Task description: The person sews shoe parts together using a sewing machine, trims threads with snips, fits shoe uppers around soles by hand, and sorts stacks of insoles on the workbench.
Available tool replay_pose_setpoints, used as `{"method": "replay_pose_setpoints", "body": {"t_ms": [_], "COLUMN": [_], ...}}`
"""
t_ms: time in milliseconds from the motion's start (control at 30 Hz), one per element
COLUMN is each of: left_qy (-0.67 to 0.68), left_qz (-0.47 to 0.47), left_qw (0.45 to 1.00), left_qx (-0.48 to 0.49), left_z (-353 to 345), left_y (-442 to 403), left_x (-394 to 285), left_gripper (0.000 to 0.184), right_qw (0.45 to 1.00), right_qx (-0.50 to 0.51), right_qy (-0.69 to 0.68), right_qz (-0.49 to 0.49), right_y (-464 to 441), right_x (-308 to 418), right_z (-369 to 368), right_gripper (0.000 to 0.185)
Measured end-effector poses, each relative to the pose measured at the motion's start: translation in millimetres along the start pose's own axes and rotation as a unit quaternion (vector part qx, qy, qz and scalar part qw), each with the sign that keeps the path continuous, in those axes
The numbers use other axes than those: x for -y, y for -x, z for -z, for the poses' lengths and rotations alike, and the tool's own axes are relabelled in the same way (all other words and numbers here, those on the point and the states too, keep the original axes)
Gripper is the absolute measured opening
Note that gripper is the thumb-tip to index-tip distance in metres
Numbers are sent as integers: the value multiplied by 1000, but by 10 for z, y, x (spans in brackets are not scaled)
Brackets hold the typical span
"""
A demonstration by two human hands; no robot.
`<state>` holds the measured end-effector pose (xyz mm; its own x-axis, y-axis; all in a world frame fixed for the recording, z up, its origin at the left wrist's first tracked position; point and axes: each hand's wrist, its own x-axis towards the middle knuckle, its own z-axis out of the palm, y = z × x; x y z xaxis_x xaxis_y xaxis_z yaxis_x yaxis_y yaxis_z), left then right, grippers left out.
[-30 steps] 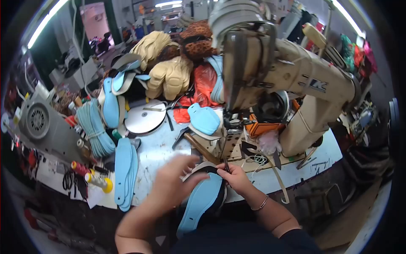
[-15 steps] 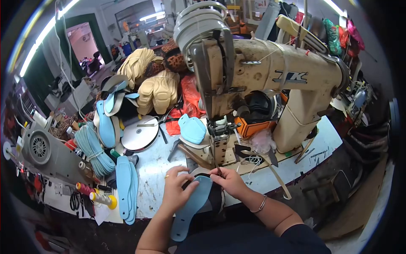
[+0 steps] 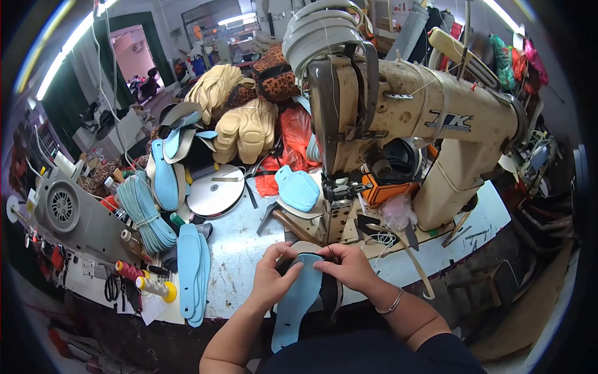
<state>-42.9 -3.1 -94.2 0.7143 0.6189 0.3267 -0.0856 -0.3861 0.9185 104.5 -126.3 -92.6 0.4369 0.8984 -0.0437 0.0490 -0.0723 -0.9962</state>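
A light blue insole (image 3: 300, 299) hangs down over the table's front edge, its upper end between my two hands. My left hand (image 3: 278, 274) pinches the insole's left upper side, thumb lying on the blue face. From the right, my right hand (image 3: 344, 267) grips the same end, with its thumb on the blue face and its fingers behind. Dark and beige shoe-upper material (image 3: 330, 290) shows behind the insole; how the two are joined I cannot make out. Just above my hands stands the sewing machine's post (image 3: 335, 224), under its beige head (image 3: 336, 112).
A hammer (image 3: 293, 224) lies behind my left hand, near stacked blue pieces (image 3: 298, 189). More blue insoles (image 3: 194, 274), blue cord (image 3: 146, 218), thread spools (image 3: 156, 288) and a white reel (image 3: 216, 193) are to the left. A beige strip (image 3: 416, 268) overhangs the right front edge.
The camera view has shifted, so the scene sits further right. Both hands still hold the insole, which now hangs more upright. My right thumb lies further over its blue face.
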Motion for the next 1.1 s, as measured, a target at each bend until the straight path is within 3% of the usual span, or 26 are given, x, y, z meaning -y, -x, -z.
{"method": "replay_pose_setpoints", "body": {"t_ms": [67, 133, 233, 433, 767, 867, 933, 1100], "left_qy": [22, -75, -82, -54, -39, -24, -57, -139], "left_qz": [41, 71, 117, 39, 58, 4, -57, -78], "left_qw": [999, 989, 974, 987, 984, 984, 981, 975], "left_qx": [-7, 109, 177, 144, 165, 178, 175, 158], "left_z": [30, 170, 240, 219, 206, 222, 225, 213], "left_y": [-62, -127, -146, -158, -162, -176, -191, -310], "left_x": [-104, -111, -54, -44, -37, 0, 33, -92], "left_gripper": [18, 16, 16, 15, 15, 14, 15, 17], "right_qw": [1000, 999, 999, 1000, 1000, 999, 998, 995], "right_qx": [-1, -2, 0, 9, 10, -4, -4, 4], "right_qy": [23, 22, 28, 16, -14, -26, -32, -85], "right_qz": [17, 29, 42, 25, 23, 40, 47, 55], "right_y": [3, 4, 0, -11, -3, -7, -10, -40], "right_x": [-6, -19, -16, 31, -22, -51, -96, -72], "right_z": [5, -10, -30, -10, 5, 7, -6, -19], "right_gripper": [22, 22, 22, 21, 20, 18, 19, 19]}}
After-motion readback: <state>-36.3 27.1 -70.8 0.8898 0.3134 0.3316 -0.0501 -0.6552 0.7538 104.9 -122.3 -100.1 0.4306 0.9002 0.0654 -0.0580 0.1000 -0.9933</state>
